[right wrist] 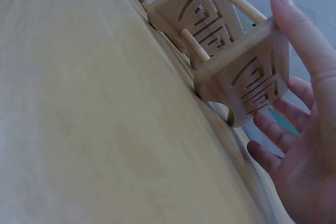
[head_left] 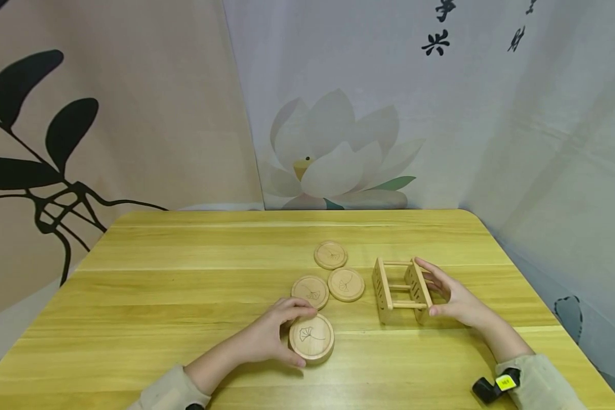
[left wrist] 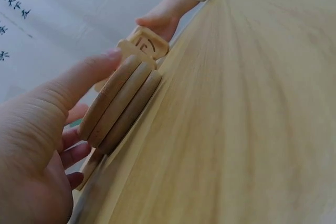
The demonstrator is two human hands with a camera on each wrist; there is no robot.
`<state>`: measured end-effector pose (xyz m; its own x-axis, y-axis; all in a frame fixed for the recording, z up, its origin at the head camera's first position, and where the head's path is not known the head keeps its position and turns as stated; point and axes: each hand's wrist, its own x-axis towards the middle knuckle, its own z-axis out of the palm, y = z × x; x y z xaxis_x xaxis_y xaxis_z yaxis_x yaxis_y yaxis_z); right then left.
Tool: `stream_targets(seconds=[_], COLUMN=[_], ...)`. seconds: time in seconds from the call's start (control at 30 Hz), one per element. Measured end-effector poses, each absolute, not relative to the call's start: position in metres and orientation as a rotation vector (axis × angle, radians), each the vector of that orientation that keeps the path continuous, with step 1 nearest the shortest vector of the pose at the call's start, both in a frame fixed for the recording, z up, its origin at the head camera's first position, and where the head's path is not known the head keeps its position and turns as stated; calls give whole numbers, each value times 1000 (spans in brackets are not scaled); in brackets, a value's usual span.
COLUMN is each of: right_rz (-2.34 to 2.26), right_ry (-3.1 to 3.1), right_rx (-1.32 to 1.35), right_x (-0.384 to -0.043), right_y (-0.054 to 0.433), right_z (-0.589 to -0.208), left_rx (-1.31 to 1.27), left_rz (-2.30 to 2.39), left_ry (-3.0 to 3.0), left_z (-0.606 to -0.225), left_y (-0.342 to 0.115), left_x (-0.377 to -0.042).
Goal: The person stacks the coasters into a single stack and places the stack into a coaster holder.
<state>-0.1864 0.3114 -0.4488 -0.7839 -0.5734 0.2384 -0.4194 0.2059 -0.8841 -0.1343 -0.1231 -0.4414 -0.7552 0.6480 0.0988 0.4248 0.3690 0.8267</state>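
My left hand [head_left: 266, 337] grips a stack of round wooden coasters [head_left: 311, 337], thumb on the near side and fingers round the far side. Three coasters show in the stack in the left wrist view, and the top one bears a ginkgo leaf drawing. On the right stands a wooden coaster holder [head_left: 382, 291], two slotted end panels joined by round rods. My right hand [head_left: 453, 299] holds its right end panel [right wrist: 251, 80], with the thumb at the near edge and fingers reaching to the far edge.
Behind the stack lie three more coasters: one close by the left fingertips [head_left: 310, 291], one nearer the holder [head_left: 346, 284] and one farthest back [head_left: 330, 254]. All rest on a wooden table [head_left: 184, 273]. A printed curtain [head_left: 338, 68] hangs beyond its back edge.
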Motion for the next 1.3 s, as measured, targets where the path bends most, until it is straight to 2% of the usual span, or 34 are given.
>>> stream_targets(seconds=[0.67,1.3], right_rz=[-1625,-1631], right_ry=[2321,2316], right_rx=[-971,-984], right_x=[-185,-186], right_y=[312,311], right_z=[-448,-449], left_rx=[868,768], left_rz=[1477,1541], left_ry=[2406,2509], left_z=[-437,-441], left_y=[-129,-138], left_x=[-150,-189])
